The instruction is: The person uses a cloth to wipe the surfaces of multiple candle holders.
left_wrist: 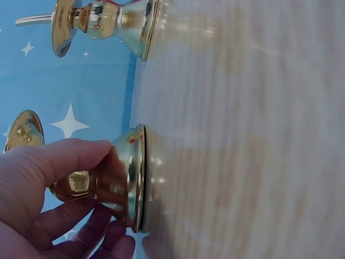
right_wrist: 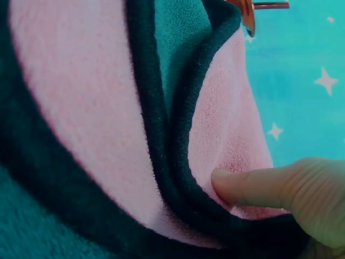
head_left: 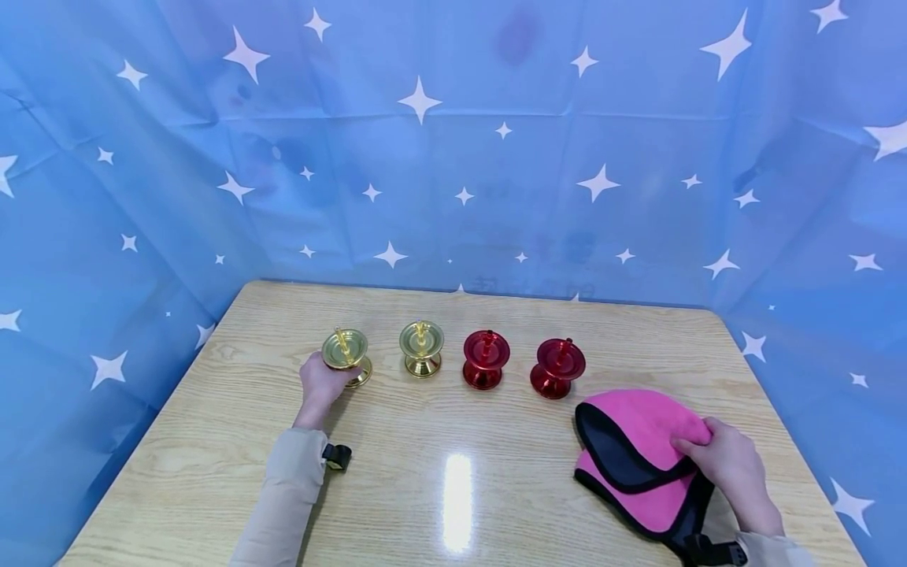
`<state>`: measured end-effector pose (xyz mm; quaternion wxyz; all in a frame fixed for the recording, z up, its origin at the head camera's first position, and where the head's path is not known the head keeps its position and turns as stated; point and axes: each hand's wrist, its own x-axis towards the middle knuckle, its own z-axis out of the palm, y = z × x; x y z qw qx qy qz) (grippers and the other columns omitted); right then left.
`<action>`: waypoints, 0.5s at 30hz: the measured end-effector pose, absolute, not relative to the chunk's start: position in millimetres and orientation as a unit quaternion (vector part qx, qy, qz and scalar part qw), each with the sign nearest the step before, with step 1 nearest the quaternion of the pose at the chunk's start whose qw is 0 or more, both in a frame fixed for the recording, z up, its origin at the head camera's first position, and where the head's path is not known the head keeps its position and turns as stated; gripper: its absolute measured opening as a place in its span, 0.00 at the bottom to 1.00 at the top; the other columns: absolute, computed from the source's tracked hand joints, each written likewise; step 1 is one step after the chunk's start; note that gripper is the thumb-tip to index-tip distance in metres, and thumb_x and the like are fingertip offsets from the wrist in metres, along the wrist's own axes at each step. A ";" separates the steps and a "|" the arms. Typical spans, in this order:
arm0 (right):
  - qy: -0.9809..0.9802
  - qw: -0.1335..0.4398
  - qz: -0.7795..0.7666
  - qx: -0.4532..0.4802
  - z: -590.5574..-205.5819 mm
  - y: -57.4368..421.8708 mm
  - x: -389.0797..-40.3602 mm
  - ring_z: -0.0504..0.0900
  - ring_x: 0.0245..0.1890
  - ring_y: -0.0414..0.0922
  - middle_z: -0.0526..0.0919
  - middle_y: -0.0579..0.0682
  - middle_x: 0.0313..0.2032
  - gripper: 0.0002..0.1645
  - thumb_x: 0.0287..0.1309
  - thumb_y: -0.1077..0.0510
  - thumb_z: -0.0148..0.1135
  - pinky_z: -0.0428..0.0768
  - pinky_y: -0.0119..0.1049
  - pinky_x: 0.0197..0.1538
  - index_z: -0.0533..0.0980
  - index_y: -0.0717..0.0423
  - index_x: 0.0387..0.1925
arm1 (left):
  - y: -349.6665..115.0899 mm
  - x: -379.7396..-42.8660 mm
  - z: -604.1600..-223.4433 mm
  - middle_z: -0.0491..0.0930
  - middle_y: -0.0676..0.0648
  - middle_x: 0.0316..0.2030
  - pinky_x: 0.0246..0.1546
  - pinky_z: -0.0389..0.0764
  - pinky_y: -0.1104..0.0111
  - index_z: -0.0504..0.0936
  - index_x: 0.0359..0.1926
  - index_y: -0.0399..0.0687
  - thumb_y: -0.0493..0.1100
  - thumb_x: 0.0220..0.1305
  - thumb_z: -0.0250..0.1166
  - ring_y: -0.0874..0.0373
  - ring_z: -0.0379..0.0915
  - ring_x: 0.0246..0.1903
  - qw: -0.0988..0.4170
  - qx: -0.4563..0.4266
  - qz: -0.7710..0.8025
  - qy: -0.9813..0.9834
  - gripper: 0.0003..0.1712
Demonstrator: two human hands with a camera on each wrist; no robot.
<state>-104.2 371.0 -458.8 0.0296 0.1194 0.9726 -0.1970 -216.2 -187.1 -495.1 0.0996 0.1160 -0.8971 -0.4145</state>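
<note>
My left hand (head_left: 321, 387) grips the leftmost gold candle holder (head_left: 347, 346) round its stem, below the dish. In the left wrist view, the thumb (left_wrist: 75, 156) lies across the waist with fingers curled beneath, next to its flared base (left_wrist: 135, 178). Whether that base touches the table cannot be told. At the right, a pink fleece hat (head_left: 641, 425) with black edging lies partly folded. Its right side is pinched by my right hand (head_left: 733, 465); the right wrist view shows the thumb (right_wrist: 253, 186) pressed on the pink fleece, while the other fingers are hidden.
A second gold candle holder (head_left: 421, 342) stands right of the held one. Two red candle holders, one nearer the middle (head_left: 486, 353) and one further right (head_left: 558, 364), continue the row. Blue star-patterned cloth (head_left: 453, 157) hangs behind the wooden table (head_left: 397, 488).
</note>
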 end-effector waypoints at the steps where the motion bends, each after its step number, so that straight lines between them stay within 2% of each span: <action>1: 0.972 0.033 -0.196 0.121 -458.7 371.1 -104.4 0.71 0.22 0.50 0.71 0.52 0.19 0.21 0.49 0.49 0.66 0.62 0.38 0.23 0.69 0.62 0.25 | -187.3 -216.3 -495.5 0.79 0.29 0.36 0.46 0.70 0.49 0.77 0.37 0.27 0.38 0.41 0.74 0.35 0.74 0.39 0.098 0.117 -0.415 -0.897 0.23; 5: 0.970 0.055 -0.195 0.132 -458.7 370.7 -105.8 0.72 0.23 0.50 0.73 0.55 0.21 0.23 0.50 0.48 0.65 0.63 0.38 0.23 0.70 0.65 0.29 | -187.7 -216.8 -496.6 0.80 0.30 0.35 0.44 0.72 0.49 0.78 0.36 0.28 0.39 0.40 0.74 0.36 0.75 0.38 0.091 0.119 -0.416 -0.897 0.22; 8: 0.969 0.069 -0.194 0.138 -459.3 370.3 -105.9 0.74 0.26 0.55 0.76 0.64 0.27 0.30 0.50 0.46 0.66 0.66 0.40 0.24 0.70 0.70 0.37 | -188.7 -216.6 -496.2 0.79 0.30 0.37 0.46 0.71 0.48 0.78 0.37 0.27 0.38 0.41 0.73 0.35 0.74 0.41 0.082 0.110 -0.419 -0.897 0.23; 10: 0.967 0.073 -0.197 0.144 -459.7 369.8 -105.8 0.76 0.30 0.61 0.76 0.72 0.34 0.37 0.49 0.44 0.66 0.70 0.44 0.26 0.67 0.73 0.45 | -190.1 -214.6 -494.7 0.78 0.29 0.41 0.49 0.69 0.48 0.77 0.41 0.27 0.38 0.42 0.73 0.35 0.73 0.44 0.067 0.105 -0.425 -0.896 0.25; 13: 0.966 0.059 -0.206 0.144 -460.3 367.9 -105.0 0.74 0.39 0.68 0.71 0.78 0.44 0.44 0.51 0.46 0.66 0.73 0.52 0.32 0.60 0.76 0.55 | -192.4 -206.2 -489.8 0.76 0.27 0.44 0.50 0.68 0.48 0.74 0.45 0.26 0.38 0.46 0.71 0.35 0.70 0.47 0.040 0.106 -0.427 -0.897 0.26; 15: 0.967 0.027 -0.216 0.135 -459.9 364.5 -103.8 0.71 0.43 0.71 0.69 0.79 0.48 0.43 0.52 0.51 0.64 0.72 0.56 0.37 0.57 0.76 0.58 | -192.9 -197.4 -485.2 0.77 0.31 0.37 0.44 0.72 0.53 0.76 0.40 0.27 0.41 0.50 0.69 0.39 0.71 0.41 0.025 0.111 -0.415 -0.902 0.22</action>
